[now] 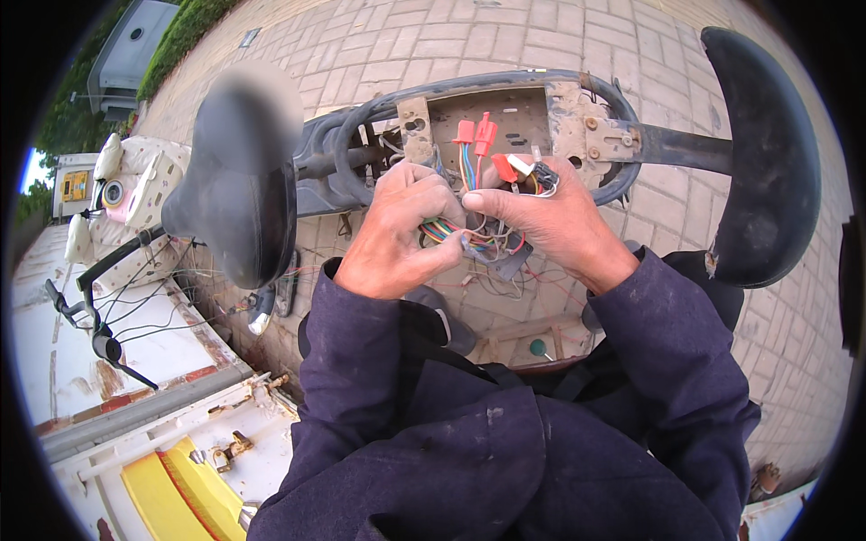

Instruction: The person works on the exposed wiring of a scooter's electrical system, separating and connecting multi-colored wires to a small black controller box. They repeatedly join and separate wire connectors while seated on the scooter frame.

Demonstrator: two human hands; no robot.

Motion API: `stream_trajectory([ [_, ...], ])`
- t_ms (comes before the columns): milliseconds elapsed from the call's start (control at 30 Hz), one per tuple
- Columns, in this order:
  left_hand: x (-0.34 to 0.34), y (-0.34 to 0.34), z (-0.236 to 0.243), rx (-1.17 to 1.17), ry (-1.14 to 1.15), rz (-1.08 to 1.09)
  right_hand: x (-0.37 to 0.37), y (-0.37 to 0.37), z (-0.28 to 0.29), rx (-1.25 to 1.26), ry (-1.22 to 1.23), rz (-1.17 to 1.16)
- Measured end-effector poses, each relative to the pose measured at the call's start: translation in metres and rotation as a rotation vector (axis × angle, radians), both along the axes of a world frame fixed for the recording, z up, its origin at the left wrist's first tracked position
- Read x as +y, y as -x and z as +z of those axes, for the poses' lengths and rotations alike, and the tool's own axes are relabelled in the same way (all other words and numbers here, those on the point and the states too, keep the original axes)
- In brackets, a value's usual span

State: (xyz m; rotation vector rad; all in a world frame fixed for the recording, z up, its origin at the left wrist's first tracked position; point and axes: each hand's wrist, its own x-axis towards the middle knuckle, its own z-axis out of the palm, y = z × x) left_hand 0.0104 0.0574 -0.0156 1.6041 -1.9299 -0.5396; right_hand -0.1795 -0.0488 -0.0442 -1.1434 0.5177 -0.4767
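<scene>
Both hands meet in front of me over a bundle of thin coloured wires (487,236). My left hand (397,236) is closed, thumb and fingers pinching some of the wires. My right hand (561,221) is closed round other wires of the bundle, its thumb pressing near the left fingertips. Two red plug connectors (484,135) stand up from the wires between the hands. A red connector, a white connector (520,164) and a black connector (545,178) stick out by the right fingers. Just beyond is the open metal compartment (505,113) of an electric bike frame (566,99).
A black saddle (236,194) stands at the left, a curved black seat pad (767,158) at the right. Handlebars (101,316) with cables lie beyond the saddle, near a spotted cream seat (144,189). White rusty panels (117,361) and a yellow piece (171,496) fill the lower left.
</scene>
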Motion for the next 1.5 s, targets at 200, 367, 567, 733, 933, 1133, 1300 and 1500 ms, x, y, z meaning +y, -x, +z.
stream_trajectory([
  [200,0.004,0.002,0.000,0.160,-0.040,0.058,0.001,-0.003,0.007,0.004,0.033,0.023],
  [367,0.006,0.004,-0.002,0.296,-0.101,0.137,0.005,-0.004,0.006,0.001,-0.061,-0.001],
  [567,0.006,0.008,-0.004,0.675,-0.211,0.294,0.003,0.000,0.003,0.022,-0.091,0.007],
  [733,-0.001,0.013,-0.008,0.883,-0.182,0.323,0.003,0.003,0.005,-0.018,-0.115,0.090],
  [933,-0.006,0.027,-0.014,0.825,-0.145,0.443,0.000,0.001,-0.005,0.115,-0.030,0.007],
  [1133,-0.005,0.021,-0.009,0.640,-0.233,0.455,0.002,-0.002,-0.009,0.024,-0.178,-0.127],
  [1300,-0.005,0.021,-0.003,0.309,-0.237,0.463,0.004,0.000,-0.001,0.051,-0.036,-0.039],
  [1500,-0.004,0.018,-0.003,0.232,-0.138,0.340,0.005,-0.003,-0.004,-0.034,0.012,-0.074],
])
